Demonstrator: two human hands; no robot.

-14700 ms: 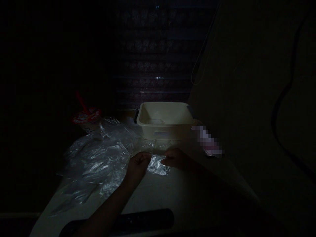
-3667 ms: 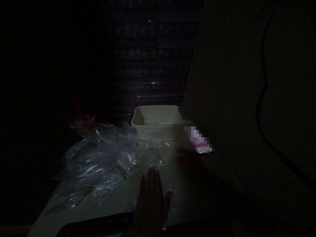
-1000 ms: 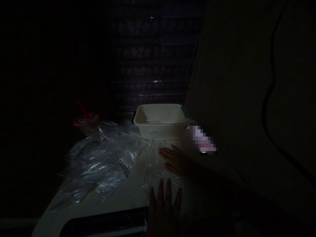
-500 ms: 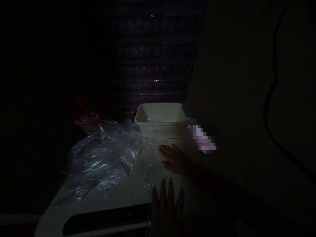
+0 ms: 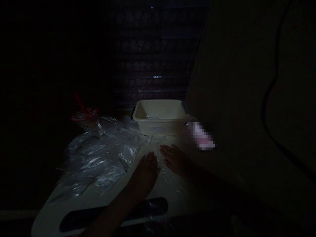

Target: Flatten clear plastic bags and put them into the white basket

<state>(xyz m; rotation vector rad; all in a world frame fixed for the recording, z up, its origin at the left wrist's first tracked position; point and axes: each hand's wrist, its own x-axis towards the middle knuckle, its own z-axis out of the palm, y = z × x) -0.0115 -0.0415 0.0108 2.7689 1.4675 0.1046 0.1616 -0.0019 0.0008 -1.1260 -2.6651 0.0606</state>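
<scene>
My left hand (image 5: 145, 172) lies flat, fingers stretched out and close together, beside the left edge of a clear plastic bag (image 5: 170, 184) on the white table (image 5: 116, 197). Just to its right, my right hand (image 5: 174, 158) rests flat on the same bag with its fingers slightly apart. Both hands are open and grip nothing. The bag is smoothed out and runs over the near table edge; the dim light hides its exact outline. Beyond the hands stands a cream plastic basin (image 5: 161, 126) with dark handles and a little clear plastic inside.
A loose heap of clear plastic bags (image 5: 98, 161) covers the table's left side. Behind it stands a cup (image 5: 85, 118) with a red lid and straw. A dark slot (image 5: 84, 217) is cut near the front edge. A pinkish blurred item (image 5: 202, 138) lies right of the basin.
My left hand has moved up and left from the near edge, its fingers drawing together. My right hand has stayed on the bag. The bag's near end now shows over the slot.
</scene>
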